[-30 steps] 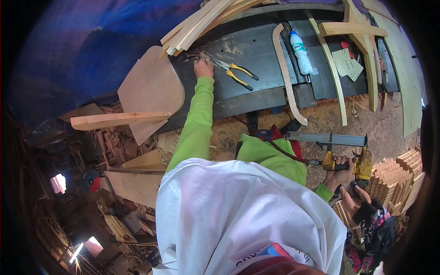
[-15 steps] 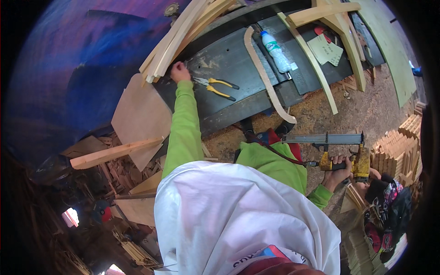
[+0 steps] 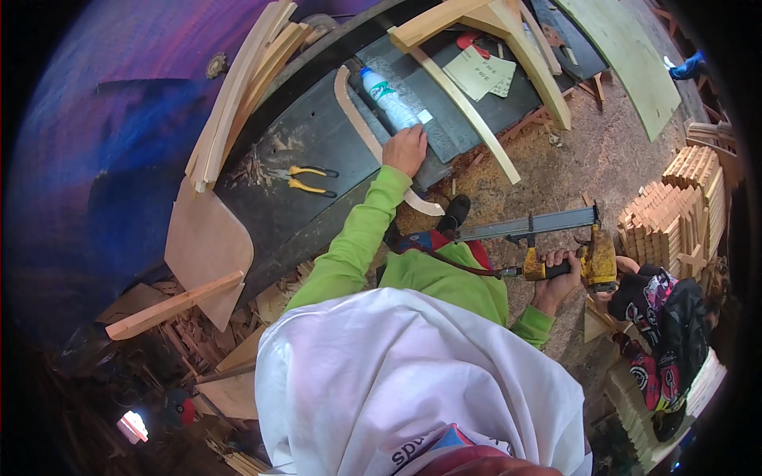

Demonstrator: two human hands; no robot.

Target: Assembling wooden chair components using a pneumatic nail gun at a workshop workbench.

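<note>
**Inspector:** State what each hand has.

**Me:** My left hand [image 3: 406, 149] rests on the curved pale wooden strip [image 3: 359, 127] lying on the dark metal worktop [image 3: 305, 147], fingers curled down over the strip's lower run; whether they pinch it or only press it, I cannot tell. The strip lies flat, so pressing would keep it from sliding, in my judgement. My right hand [image 3: 556, 279] is closed round the grip of the yellow nail gun with the long grey magazine [image 3: 556, 238], held level beside my knee, clear of the worktop.

**Inspector:** Surroundings?

**Me:** A clear plastic bottle with a white cap [image 3: 387, 97] lies just beside the strip, touching or nearly so. Yellow-handled pliers [image 3: 305, 178] lie further left, apart. A pale wooden chair-frame piece [image 3: 476, 71] spans the worktop's right end, over folded paper sheets [image 3: 480, 71]. Stacked small wooden blocks [image 3: 675, 206] stand at right.

**Inspector:** Obstructions?

**Me:** The bottle crowds the strip's inner curve.
</note>
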